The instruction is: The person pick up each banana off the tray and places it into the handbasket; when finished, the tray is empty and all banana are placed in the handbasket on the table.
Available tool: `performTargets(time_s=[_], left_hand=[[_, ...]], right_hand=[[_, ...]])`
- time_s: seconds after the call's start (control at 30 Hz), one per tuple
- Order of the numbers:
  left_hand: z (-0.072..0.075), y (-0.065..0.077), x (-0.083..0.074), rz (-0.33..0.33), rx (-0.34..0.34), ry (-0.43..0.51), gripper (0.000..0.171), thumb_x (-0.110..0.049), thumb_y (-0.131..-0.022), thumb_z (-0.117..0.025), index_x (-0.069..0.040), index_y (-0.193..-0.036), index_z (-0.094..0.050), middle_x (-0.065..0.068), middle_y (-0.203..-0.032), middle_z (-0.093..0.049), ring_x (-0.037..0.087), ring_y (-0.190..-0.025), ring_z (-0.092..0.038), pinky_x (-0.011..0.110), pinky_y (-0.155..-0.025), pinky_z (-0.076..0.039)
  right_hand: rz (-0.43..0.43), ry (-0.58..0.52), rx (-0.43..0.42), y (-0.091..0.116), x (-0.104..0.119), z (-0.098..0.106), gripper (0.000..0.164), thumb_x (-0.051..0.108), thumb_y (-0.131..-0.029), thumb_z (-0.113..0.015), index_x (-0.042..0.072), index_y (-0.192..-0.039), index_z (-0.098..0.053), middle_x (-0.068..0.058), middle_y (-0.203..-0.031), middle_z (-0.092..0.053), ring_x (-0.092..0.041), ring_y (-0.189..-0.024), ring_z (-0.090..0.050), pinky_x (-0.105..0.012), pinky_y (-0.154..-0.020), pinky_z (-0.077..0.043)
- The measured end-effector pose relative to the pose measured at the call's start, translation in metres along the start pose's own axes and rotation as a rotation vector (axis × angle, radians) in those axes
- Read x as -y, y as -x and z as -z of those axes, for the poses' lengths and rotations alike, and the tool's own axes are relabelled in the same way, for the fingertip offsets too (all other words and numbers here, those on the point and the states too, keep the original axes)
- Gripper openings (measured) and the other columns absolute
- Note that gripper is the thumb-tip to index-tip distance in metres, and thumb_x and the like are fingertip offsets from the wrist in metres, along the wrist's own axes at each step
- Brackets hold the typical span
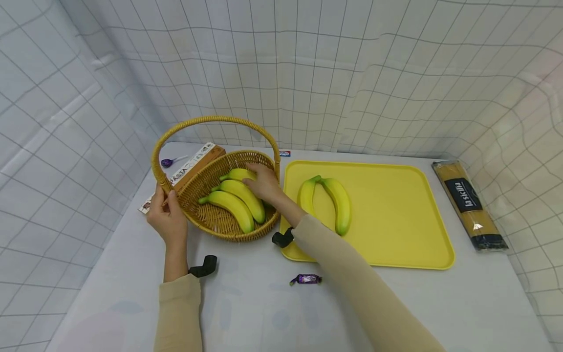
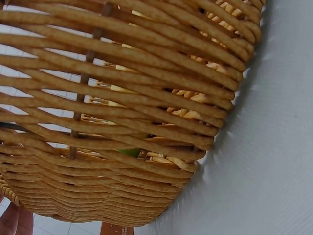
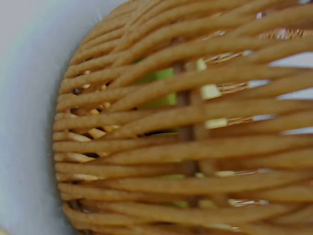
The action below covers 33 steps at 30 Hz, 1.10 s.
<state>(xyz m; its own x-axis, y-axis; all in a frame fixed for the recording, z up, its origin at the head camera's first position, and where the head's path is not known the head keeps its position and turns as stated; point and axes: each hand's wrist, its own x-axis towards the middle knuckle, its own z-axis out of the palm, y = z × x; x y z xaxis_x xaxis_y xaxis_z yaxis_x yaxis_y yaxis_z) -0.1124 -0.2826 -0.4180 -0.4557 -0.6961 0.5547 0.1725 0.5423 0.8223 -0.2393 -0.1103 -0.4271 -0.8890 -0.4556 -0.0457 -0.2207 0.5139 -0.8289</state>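
Note:
A wicker basket [image 1: 228, 231] with a tall hoop handle stands on the table, three bananas [image 1: 233, 208] lying side by side inside it. My left hand [image 1: 169, 215] pinches the basket at its left side, by the foot of the handle. Reaching over the right rim, my right hand [image 1: 266, 186] grips the rearmost banana [image 1: 239, 174], whose right end the hand hides. Both wrist views are filled by the woven basket wall [image 2: 122, 107], with bits of green banana [image 3: 156, 88] showing through the gaps in the right one.
Right of the basket lies a yellow tray [image 1: 396, 215] with two bananas [image 1: 337, 205]. A pasta box [image 1: 193, 166] and a lollipop [image 1: 167, 163] lie behind the basket's left side. A wrapped candy [image 1: 307, 279] is in front; a spaghetti pack [image 1: 468, 205] lies far right.

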Motion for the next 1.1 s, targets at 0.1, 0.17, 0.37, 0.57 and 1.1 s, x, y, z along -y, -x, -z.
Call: performTargets(time_s=[0.1,0.17,0.37,0.57,1.1], left_hand=[[-0.001,0.000,0.000,0.003,-0.003,0.001,0.031,-0.002,-0.095,-0.055,0.005,-0.124,-0.064,0.030,-0.100,-0.066,-0.011,-0.082,-0.051,0.003,-0.068,-0.039],[-0.001,0.000,0.000,0.000,-0.002,0.003,0.031,-0.003,-0.095,-0.055,0.006,-0.123,-0.064,0.030,-0.099,-0.066,-0.012,-0.082,-0.051,0.003,-0.068,-0.039],[-0.002,0.000,-0.001,0.002,-0.004,0.006,0.029,-0.003,-0.095,-0.056,0.006,-0.120,-0.065,0.028,-0.096,-0.066,-0.011,-0.082,-0.051,0.004,-0.067,-0.040],[-0.004,-0.002,0.023,0.014,-0.011,-0.006,0.028,-0.005,-0.095,-0.057,0.002,-0.120,-0.067,0.025,-0.099,-0.068,-0.010,-0.082,-0.052,0.006,-0.067,-0.040],[-0.005,-0.003,0.034,0.029,-0.007,-0.025,0.032,-0.010,-0.097,-0.057,-0.008,-0.127,-0.066,0.021,-0.103,-0.069,-0.009,-0.084,-0.053,0.008,-0.069,-0.041]], right_hand=[[0.032,-0.008,0.023,0.007,0.004,0.007,0.054,0.021,-0.097,-0.060,0.012,-0.147,-0.044,-0.007,-0.151,-0.045,-0.024,-0.141,-0.039,-0.038,-0.113,-0.036],[0.062,0.001,0.036,0.014,0.008,0.012,0.055,0.022,-0.097,-0.060,0.013,-0.148,-0.043,-0.007,-0.152,-0.044,-0.025,-0.142,-0.038,-0.040,-0.114,-0.035],[0.169,0.023,0.059,0.040,0.018,0.032,0.056,0.023,-0.096,-0.062,0.013,-0.148,-0.044,-0.007,-0.151,-0.045,-0.026,-0.142,-0.037,-0.043,-0.114,-0.034],[0.235,0.028,0.079,0.074,0.023,0.061,0.055,0.025,-0.095,-0.063,0.015,-0.147,-0.045,-0.005,-0.151,-0.046,-0.026,-0.140,-0.041,-0.043,-0.113,-0.036],[0.231,-0.174,-0.153,0.132,-0.037,0.149,0.056,0.010,-0.092,-0.065,0.003,-0.144,-0.046,-0.014,-0.149,-0.047,-0.028,-0.138,-0.043,-0.042,-0.115,-0.032]])
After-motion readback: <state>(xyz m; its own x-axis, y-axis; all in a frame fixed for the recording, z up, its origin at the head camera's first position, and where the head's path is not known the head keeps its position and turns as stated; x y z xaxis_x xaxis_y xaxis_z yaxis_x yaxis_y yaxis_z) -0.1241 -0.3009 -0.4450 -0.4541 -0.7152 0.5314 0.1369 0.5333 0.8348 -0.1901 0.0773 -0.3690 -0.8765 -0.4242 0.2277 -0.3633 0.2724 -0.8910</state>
